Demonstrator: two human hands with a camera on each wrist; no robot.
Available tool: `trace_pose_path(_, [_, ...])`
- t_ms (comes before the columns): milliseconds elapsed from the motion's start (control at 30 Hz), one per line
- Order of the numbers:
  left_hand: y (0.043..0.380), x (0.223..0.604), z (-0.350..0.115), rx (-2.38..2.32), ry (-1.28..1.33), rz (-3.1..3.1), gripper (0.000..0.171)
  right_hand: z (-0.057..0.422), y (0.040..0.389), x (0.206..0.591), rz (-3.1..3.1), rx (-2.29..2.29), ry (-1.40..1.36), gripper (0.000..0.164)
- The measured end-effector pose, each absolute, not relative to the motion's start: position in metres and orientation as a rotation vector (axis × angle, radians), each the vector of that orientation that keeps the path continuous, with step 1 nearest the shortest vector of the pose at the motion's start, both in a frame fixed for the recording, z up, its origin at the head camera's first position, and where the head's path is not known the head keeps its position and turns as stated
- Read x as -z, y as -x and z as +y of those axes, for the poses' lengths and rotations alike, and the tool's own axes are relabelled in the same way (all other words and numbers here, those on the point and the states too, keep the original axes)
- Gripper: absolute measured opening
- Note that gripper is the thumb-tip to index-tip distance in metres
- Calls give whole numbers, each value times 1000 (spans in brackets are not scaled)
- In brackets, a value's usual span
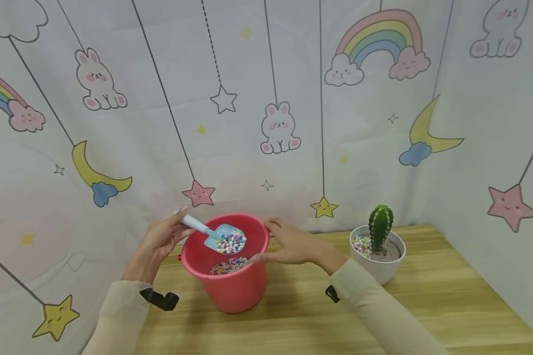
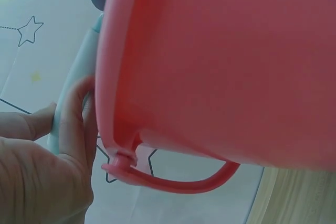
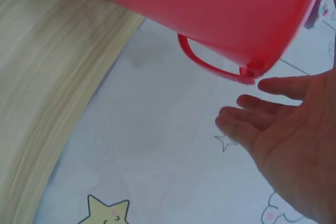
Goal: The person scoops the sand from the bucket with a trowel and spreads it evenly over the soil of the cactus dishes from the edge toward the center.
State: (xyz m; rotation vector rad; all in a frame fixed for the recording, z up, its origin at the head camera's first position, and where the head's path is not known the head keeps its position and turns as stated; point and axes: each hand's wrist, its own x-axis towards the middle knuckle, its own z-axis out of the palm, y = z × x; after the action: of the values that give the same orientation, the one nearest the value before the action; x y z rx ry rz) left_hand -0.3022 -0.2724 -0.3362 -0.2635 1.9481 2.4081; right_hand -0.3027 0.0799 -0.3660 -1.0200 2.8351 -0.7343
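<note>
My left hand point(image 1: 160, 239) grips the pale handle of a small toy shovel point(image 1: 194, 223), thumb on one side and fingers on the other. Its light blue scoop, heaped with small multicoloured pellets point(image 1: 232, 242), is over the mouth of a red bucket point(image 1: 235, 296). More pellets point(image 1: 229, 266) lie inside the bucket. At the bucket's right rim is my right hand point(image 1: 295, 245), fingers spread and thumb reaching toward the front edge. In the right wrist view, the fingers of this hand point(image 3: 294, 135) are extended beside the bucket's handle joint, holding nothing.
To the right stands a white pot point(image 1: 373, 268) with a green cactus point(image 1: 380, 227), brown soil and some multicoloured pellets on its left side. Everything rests on a wooden table point(image 1: 306, 320). A printed cloth point(image 1: 240, 162) hangs close behind and along the sides.
</note>
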Motion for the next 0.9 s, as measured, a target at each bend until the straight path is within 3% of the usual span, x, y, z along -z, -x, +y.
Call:
trace_pose_path(400, [299,332,-246,-2396,287,1971,57,122,288,359,2998,802,1055,71])
trace_pose_path(633, [299,332,-230,-2395,281,1971,58,151,279,366,3001,877,1058,66])
trace_pose_path(900, [303,332,-210,-2413,230,1983,47,186,266,368,2973,1002,963,61])
